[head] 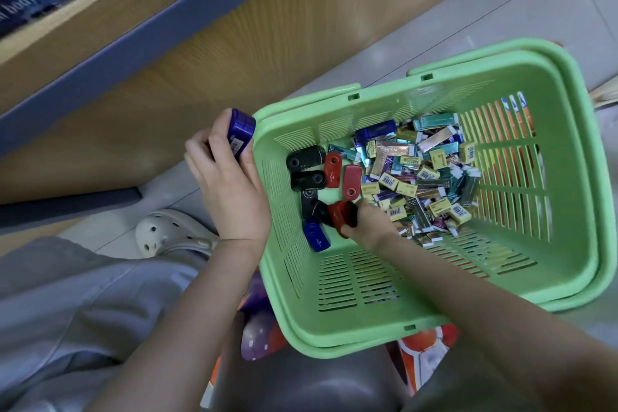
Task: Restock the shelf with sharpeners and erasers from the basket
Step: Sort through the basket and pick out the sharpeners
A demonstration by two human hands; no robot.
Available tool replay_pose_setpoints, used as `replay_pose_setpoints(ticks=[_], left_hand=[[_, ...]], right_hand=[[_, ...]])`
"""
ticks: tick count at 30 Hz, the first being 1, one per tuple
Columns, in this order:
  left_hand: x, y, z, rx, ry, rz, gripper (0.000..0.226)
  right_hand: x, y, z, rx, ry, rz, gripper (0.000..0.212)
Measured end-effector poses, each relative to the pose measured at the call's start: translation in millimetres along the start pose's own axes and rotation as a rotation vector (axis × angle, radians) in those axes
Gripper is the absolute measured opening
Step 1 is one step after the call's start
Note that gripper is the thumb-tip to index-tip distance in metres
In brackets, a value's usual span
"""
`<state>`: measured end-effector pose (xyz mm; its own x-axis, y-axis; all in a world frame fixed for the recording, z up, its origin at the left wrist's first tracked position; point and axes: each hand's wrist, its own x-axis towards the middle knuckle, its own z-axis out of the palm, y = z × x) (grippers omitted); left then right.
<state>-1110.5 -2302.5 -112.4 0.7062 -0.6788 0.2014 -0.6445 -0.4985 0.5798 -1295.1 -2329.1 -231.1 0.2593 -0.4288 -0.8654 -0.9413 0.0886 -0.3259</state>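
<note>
The right hand [366, 222] was down inside the green basket [351, 321], fingers curled round a red sharpener [339, 215] at the near-left part of the floor of the basket; whether it was lifted or resting on the bottom could not be told. The forearm ran in over the near rim from the lower right. The left hand [230, 184] was outside, just beside the basket's left rim, gripping blue sharpeners [240, 132] upright, their long axis pointing up toward the shelf [133, 43]. The two hands were apart, with the basket wall between them. Loose sharpeners, a black one [306, 157], another red one [351, 181] and a blue one [316, 237], lay just left of and beyond the right hand, pointing in mixed directions. The heap of erasers [428, 184] filled the far right of the basket. The shelf lay up and to the left, nearer the left hand, so the red sharpener probably had to travel leftward over the rim.
</note>
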Motion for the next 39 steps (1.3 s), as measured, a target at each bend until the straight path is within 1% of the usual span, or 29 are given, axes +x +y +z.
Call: replay_pose_setpoints(ticks=[2,5,7,8,9,10,11,12,13,14,15,18,19,21,23,25,26,28,29,30,32,33,34,37,39], left_hand=[[0,0,0,0.004,0.003,0.016,0.033],[0,0,0,-0.003,-0.001,0.029,0.032],[0,-1,1,-0.001,0.004,0.039,0.032],[0,-1,1,0.000,0.008,0.042,0.032],[0,-1,1,0.001,0.010,0.042,0.032],[1,-1,1,0.003,0.010,0.039,0.032],[1,-1,1,0.003,0.010,0.035,0.033],[1,-1,1,0.002,0.011,0.031,0.033],[2,-1,1,0.003,0.012,0.031,0.032],[2,-1,1,0.004,0.012,0.034,0.032],[1,-1,2,0.008,0.012,0.034,0.031],[2,0,1,0.014,0.013,0.021,0.033],[2,0,1,0.016,0.013,0.020,0.033],[1,-1,2,0.016,0.015,0.026,0.033],[1,-2,3,0.008,0.018,0.025,0.033],[1,-1,4,-0.002,0.019,0.018,0.031],[2,-1,3,-0.008,0.020,0.014,0.030],[2,0,3,-0.023,0.017,-0.002,0.033],[2,1,2,-0.031,0.011,-0.011,0.035],[2,2,2,-0.038,0.003,-0.019,0.037],[2,2,1,-0.039,-0.008,-0.026,0.036],[1,2,1,-0.031,-0.009,-0.026,0.035],[1,3,1,-0.021,-0.011,-0.029,0.035],[2,3,1,-0.005,-0.019,-0.048,0.036],[2,3,1,0.000,-0.021,-0.052,0.036]], right_hand=[[1,-7,7,-0.049,-0.058,0.028,0.041],[1,-14,6,-0.303,-0.129,-0.015,0.047],[-3,-18,1,-0.459,-0.140,-0.055,0.057],[-5,-18,-3,-0.476,-0.110,-0.074,0.062],[-7,-19,-9,-0.445,-0.034,-0.106,0.064],[-9,-19,-18,-0.390,0.095,-0.154,0.062],[-8,-19,-29,-0.358,0.271,-0.220,0.059],[-5,-18,-42,-0.367,0.458,-0.292,0.055],[1,-18,-54,-0.399,0.610,-0.353,0.053],[9,-16,-66,-0.425,0.700,-0.385,0.052],[15,-16,-75,-0.469,0.708,-0.381,0.054],[26,-15,-89,-0.761,0.568,-0.297,0.067],[27,-16,-91,-0.847,0.542,-0.272,0.068],[29,-19,-95,-0.935,0.542,-0.239,0.060],[30,-23,-97,-0.927,0.564,-0.200,0.044],[29,-23,-98,-0.800,0.613,-0.159,0.031],[26,-23,-95,-0.693,0.639,-0.166,0.028],[13,-25,-82,-0.451,0.624,-0.246,0.036],[4,-28,-71,-0.324,0.571,-0.307,0.040],[-4,-33,-56,-0.204,0.482,-0.349,0.043],[-12,-43,-26,-0.047,0.251,-0.330,0.049],[-11,-48,-12,-0.002,0.166,-0.293,0.051],[-8,-52,0,0.033,0.118,-0.254,0.052],[1,-58,17,0.085,0.054,-0.166,0.049],[2,-58,20,0.021,0.009,-0.146,0.046]])
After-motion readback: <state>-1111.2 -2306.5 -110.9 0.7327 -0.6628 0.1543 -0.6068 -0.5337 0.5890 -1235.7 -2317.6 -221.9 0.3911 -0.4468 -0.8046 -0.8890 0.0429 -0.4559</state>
